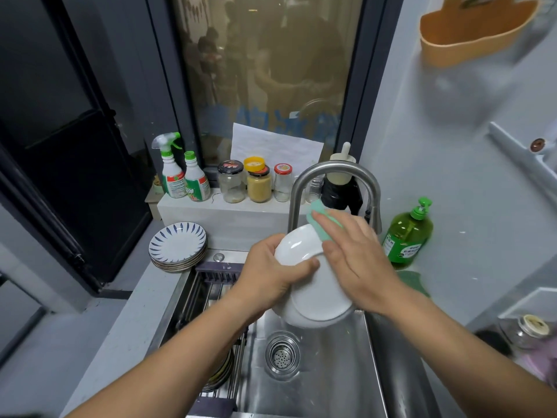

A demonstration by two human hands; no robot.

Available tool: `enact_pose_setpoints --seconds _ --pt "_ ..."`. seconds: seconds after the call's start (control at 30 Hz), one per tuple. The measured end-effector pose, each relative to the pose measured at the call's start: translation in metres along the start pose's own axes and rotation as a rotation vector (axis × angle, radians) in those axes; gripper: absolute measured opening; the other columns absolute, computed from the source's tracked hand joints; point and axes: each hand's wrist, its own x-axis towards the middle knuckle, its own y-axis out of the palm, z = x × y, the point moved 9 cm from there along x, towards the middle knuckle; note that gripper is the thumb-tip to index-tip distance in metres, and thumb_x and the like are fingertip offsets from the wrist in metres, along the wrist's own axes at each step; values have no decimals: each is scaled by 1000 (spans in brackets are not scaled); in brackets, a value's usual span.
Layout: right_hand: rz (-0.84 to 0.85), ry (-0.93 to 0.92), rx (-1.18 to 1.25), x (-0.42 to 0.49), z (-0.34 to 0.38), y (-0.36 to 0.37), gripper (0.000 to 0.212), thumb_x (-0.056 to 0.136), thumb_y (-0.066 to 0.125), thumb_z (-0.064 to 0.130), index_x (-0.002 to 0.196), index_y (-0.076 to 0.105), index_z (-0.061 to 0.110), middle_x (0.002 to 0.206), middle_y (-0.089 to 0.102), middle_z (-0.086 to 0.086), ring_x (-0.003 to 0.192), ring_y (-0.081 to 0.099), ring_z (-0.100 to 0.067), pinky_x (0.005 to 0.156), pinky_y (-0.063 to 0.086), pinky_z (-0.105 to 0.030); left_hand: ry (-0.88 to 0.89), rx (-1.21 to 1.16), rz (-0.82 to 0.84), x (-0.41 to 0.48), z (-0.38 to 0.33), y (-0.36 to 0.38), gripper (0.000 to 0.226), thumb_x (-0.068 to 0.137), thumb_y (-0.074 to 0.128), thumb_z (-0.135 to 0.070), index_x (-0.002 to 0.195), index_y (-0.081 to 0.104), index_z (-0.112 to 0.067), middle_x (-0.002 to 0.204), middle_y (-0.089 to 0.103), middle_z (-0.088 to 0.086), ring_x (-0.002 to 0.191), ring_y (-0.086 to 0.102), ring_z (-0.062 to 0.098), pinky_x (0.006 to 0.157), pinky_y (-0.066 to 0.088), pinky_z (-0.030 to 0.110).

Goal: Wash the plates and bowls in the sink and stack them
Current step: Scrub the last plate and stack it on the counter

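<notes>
Above the sink [346,372], over the drain strainer [282,356], the white plate [313,294] is held tilted, with its long axis running from upper left to lower right. The left hand [271,276] grips the left rim, thumb curled over the face. The right hand [358,257] lies nearly flat, fingers extended, pressing a green cloth [319,224] on the upper rim. The faucet [331,173] arches just behind the top edge. Open basin lies below. A rack [211,285] covers the sink's left side.

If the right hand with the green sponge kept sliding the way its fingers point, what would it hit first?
Probably the steel neck of the faucet, just beyond the right hand, which presses the sponge on the white plate. Depth is unclear, so it might slip past toward the jars behind.
</notes>
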Motion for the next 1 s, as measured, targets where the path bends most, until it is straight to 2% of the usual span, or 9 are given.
enact_pose_setpoints --seconds 0.17,0.3,0.4,0.47,0.57,0.73,0.83,0.9,1.0 --pt "-36 -120 90 0 12 6 45 102 35 32 144 51 23 144 51 10 131 44 -17 108 32 -38 22 21 35 -2 3 4 34 64 88 -18 92 72 -12 83 74 2 75 64 13 69 56 28" --pt "-232 204 572 -23 -43 -7 32 100 57 14 129 62 25 133 59 16 129 52 -2 112 38 -22 -13 -60 -85 0 0 -22 41 63 88 -17 99 70 -8 93 77 14 80 71 22 71 61 34" --pt "-317 324 761 -37 -47 -8 40 94 62 0 117 65 32 128 62 17 122 56 5 104 42 -14 -24 -119 -107 3 -7 -26 40 66 85 -17 101 68 -7 89 77 8 78 72 19 67 59 29" --pt "-363 305 771 -28 -42 -15 37 93 63 -1 115 67 28 127 63 12 121 56 6 102 41 -11 -40 -148 -89 4 -9 -20 42 67 85 -17 103 67 -6 90 77 8 79 72 20 68 60 30" --pt "-400 226 635 -7 -34 -29 29 92 67 4 113 71 23 124 66 7 123 58 -7 107 42 -21 -40 -91 -68 7 -10 -11 42 66 86 -17 101 66 -5 91 75 10 78 71 20 69 60 33" --pt "-391 54 420 1 -17 -35 26 94 60 28 115 73 22 124 66 5 122 54 -18 107 39 -27 -12 -74 -40 9 -15 -2 41 66 86 -14 101 67 -4 88 75 9 75 69 18 66 58 29" --pt "-420 142 518 -11 -32 -31 17 90 69 23 105 75 27 121 65 6 120 56 -16 105 40 -24 -20 -101 -55 9 -14 -9 40 65 86 -14 100 68 -6 87 76 10 75 70 19 65 59 28" --pt "-403 258 669 -15 -48 -25 25 85 77 15 99 74 35 115 62 4 115 60 -16 100 44 -25 -26 -104 -60 8 -11 -12 40 65 86 -14 100 67 -7 88 76 9 76 71 20 65 59 29" --pt "-276 346 705 -7 -54 -19 53 85 76 22 133 59 33 120 54 1 113 56 -8 99 43 -17 -28 -73 -27 7 -9 -6 41 66 86 -15 100 65 -6 91 75 11 78 70 21 69 61 32"
